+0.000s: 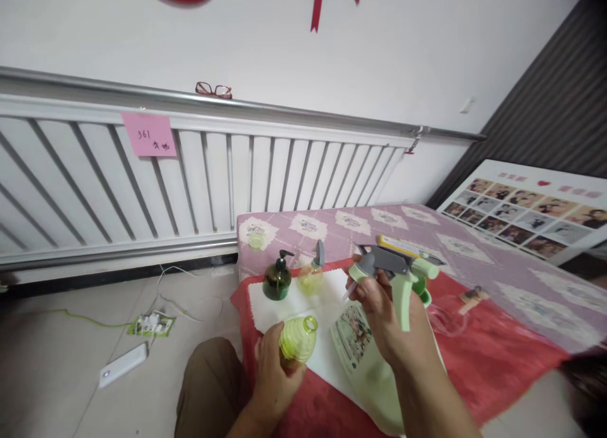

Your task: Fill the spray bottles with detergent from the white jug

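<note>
My left hand [275, 375] is wrapped round a ribbed, translucent yellow-green bottle [298, 338], its mouth uncapped and tilted up to the right. In my right hand [382, 308] is a grey and pale-green spray trigger head [386, 261], with a short piece of thin tube showing below its collar. Behind the yellow-green bottle stand a dark green pump bottle [277, 281] and a small yellowish spray bottle [312, 277] with a grey top. Under my right forearm is a large pale-green container [367, 368] with a picture label, partly hidden by the arm.
A white cloth [327, 356] and red cloth [484, 362] lie over the purple patterned table cover [327, 226]. A pale-green cap [257, 241] sits near the far left corner. A radiator [294, 172] runs behind. On the floor are a power strip [152, 325] and cables.
</note>
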The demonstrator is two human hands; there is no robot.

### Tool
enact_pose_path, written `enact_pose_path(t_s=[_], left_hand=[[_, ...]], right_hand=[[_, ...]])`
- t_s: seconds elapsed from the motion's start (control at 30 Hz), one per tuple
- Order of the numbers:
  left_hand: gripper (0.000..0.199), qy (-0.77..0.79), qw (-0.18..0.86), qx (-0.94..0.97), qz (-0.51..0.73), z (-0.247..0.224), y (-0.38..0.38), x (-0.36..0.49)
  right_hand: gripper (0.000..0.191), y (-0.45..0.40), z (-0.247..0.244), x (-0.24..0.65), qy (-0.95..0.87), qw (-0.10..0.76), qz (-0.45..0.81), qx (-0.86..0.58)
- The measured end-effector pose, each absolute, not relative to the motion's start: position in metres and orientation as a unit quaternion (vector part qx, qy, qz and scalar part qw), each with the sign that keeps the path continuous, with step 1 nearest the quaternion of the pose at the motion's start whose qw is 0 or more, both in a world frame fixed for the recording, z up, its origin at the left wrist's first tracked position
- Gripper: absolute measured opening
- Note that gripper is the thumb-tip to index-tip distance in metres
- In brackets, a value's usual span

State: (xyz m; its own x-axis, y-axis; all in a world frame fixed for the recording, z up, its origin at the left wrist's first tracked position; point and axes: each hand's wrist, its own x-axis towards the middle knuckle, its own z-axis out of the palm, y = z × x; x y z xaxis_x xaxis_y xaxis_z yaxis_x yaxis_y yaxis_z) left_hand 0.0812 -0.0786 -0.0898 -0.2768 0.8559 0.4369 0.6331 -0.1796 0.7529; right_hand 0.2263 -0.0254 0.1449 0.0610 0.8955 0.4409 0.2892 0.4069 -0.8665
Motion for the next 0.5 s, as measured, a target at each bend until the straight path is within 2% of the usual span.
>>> enact_pose_path(t_s=[0.3, 0.5], left_hand=[[0.07, 0.636, 0.117, 0.599, 0.471, -0.089, -0.08, 0.082], [0.071, 0.639, 0.126, 0.597, 0.469, -0.089, -0.08, 0.082]], right_hand=[[0.03, -0.02, 0.131, 0.214, -0.597, 0.526, 0.281, -0.537], [0.031, -0.021, 0.093, 0.207, -0.618, 0.488, 0.343, -0.513]])
